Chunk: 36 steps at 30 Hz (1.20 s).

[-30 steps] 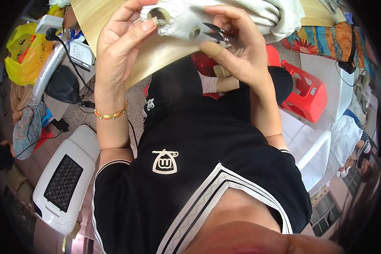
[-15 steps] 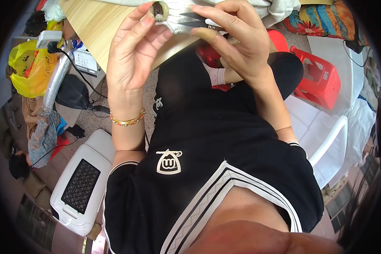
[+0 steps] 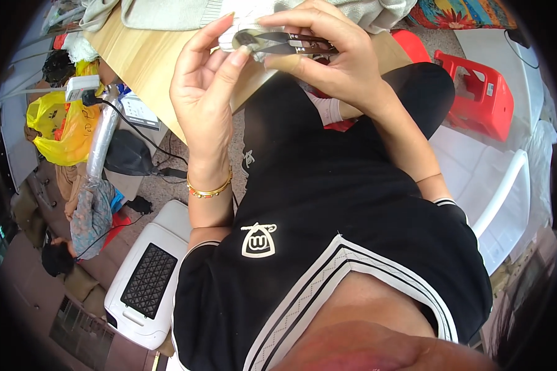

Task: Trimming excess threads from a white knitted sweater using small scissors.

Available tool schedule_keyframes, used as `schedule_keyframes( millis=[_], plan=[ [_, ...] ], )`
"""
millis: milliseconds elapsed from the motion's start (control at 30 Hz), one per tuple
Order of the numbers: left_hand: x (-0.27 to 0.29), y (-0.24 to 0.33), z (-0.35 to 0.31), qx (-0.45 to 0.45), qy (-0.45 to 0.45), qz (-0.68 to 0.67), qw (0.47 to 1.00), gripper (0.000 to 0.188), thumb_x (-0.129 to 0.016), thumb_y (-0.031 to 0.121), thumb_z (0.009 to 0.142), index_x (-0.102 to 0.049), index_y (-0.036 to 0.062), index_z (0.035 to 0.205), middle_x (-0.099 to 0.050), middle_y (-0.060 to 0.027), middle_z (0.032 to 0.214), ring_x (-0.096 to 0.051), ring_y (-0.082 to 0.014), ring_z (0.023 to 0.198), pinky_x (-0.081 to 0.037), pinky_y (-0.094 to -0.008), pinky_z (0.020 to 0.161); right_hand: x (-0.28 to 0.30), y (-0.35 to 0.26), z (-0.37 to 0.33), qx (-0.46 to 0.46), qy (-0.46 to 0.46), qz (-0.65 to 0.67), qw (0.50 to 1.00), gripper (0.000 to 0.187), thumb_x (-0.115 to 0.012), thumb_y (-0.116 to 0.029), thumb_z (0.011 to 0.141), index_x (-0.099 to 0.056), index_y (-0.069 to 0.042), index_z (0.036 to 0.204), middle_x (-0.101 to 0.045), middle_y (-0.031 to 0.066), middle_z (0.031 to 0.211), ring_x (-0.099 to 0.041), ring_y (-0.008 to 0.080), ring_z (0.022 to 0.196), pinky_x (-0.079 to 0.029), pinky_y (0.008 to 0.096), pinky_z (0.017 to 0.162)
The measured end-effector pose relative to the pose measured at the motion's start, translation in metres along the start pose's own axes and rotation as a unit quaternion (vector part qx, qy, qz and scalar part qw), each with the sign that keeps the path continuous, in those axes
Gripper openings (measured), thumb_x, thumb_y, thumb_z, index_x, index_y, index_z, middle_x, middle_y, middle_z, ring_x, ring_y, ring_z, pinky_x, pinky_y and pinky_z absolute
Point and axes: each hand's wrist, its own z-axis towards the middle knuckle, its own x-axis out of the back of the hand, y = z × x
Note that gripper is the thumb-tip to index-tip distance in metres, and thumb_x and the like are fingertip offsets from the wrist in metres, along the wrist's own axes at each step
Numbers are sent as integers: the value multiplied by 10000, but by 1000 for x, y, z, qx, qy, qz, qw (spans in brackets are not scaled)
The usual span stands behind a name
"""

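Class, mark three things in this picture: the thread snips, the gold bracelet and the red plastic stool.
thread snips [image 3: 294,42], head view, on the dark blades.
gold bracelet [image 3: 209,189], head view, on the band at the left wrist.
red plastic stool [image 3: 476,93], head view, on its seat.

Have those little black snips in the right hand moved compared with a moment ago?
Cannot tell for sure: the camera itself shifted. Against the wooden table, the snips in the right hand sit about where they were, by the white cloth.

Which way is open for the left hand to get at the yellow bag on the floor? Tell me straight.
Probably none right now. The left hand is raised at the white cloth by the snips, while the yellow bag lies low, beyond the wooden table edge.
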Motion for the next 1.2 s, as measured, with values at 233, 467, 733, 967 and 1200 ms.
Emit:
schedule_keyframes(
  millis=[233, 467, 733, 967, 1200],
  plan=[
    [-4, -1, 3, 20, -7, -29, 999, 410, -656, -38, 931, -532, -70, 1321, -583, -159, 1314, -665, -122, 996, -519, -251, 917, -6, 0, -8, 15, 19, -78, 997, 339, -872, -141, 750, -655, -25, 983, -613, 92, 876, -591, 207, 740, -467, 291, 641],
    [-8, -6, 2, 35, -3, -40, 999, 377, -672, -21, 932, -557, -66, 1287, -600, -146, 1262, -665, -133, 984, -529, -254, 910, 5, -1, -4, 13, 57, -106, 993, 392, -868, -156, 764, -662, -18, 1067, -616, 102, 893, -613, 209, 764, -471, 290, 646],
    [-10, -9, 6, 14, -20, 5, 1000, 361, -674, -25, 930, -569, -76, 1272, -625, -153, 1248, -670, -165, 1051, -528, -280, 941, 26, 40, -3, 163, 20, -124, 979, 351, -792, -59, 827, -698, -8, 1162, -623, 97, 930, -592, 190, 751, -463, 270, 633],
    [-6, -7, 7, 28, -29, 19, 999, 353, -671, -42, 926, -579, -81, 1264, -647, -148, 1226, -679, -160, 1022, -525, -268, 932, 29, 5, -5, 50, -20, -154, 987, 338, -800, -75, 817, -720, -28, 1142, -629, 80, 900, -598, 183, 740, -463, 274, 621],
    [-3, -8, 7, 41, -27, 11, 999, 368, -676, -46, 920, -580, -74, 1274, -646, -142, 1222, -669, -154, 1031, -535, -268, 919, 20, 25, -4, 65, 3, -132, 989, 268, -782, -46, 825, -740, -12, 1088, -632, 80, 840, -602, 183, 748, -465, 284, 625]
  ],
)
